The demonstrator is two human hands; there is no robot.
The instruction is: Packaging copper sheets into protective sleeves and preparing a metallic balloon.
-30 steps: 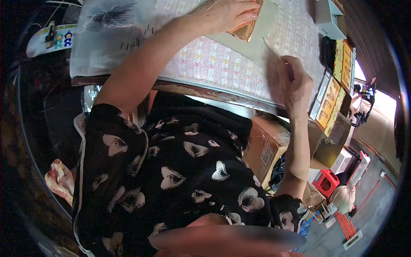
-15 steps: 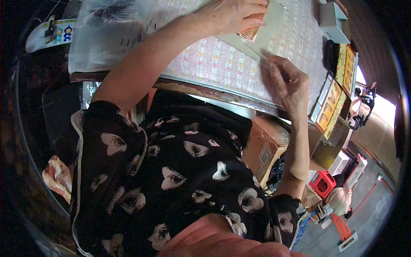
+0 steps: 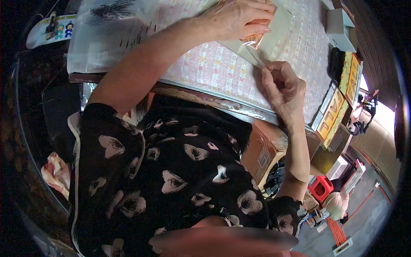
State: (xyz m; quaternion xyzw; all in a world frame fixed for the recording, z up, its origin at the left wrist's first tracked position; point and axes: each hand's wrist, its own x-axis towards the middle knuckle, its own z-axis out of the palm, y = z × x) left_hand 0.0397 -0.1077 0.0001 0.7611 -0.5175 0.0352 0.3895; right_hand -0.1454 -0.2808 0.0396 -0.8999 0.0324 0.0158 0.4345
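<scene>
My left hand (image 3: 239,19) lies at the far middle of the table, fingers closed over a shiny copper-coloured packet (image 3: 253,41). Most of that packet is hidden under the fingers. Below it is a pale, translucent flat sheet (image 3: 280,30). Nearer to me, my right hand (image 3: 286,88) pinches the end of a thin, pale strip (image 3: 255,55) between thumb and forefinger. The strip slants up toward the packet's near corner; whether it is joined to the packet I cannot tell.
A pink-and-white checked cloth (image 3: 222,70) covers the table. Clear plastic sheeting (image 3: 115,40) lies at the left. An open white box (image 3: 341,30) and yellow-orange boxes (image 3: 332,113) line the right side. Beyond the table stand a cardboard box (image 3: 263,147) and a red stool (image 3: 320,188).
The strip shows longer and steeper between my right hand and the packet. My left hand and the packet appear slightly lower and farther right, as the whole view has shifted a little.
</scene>
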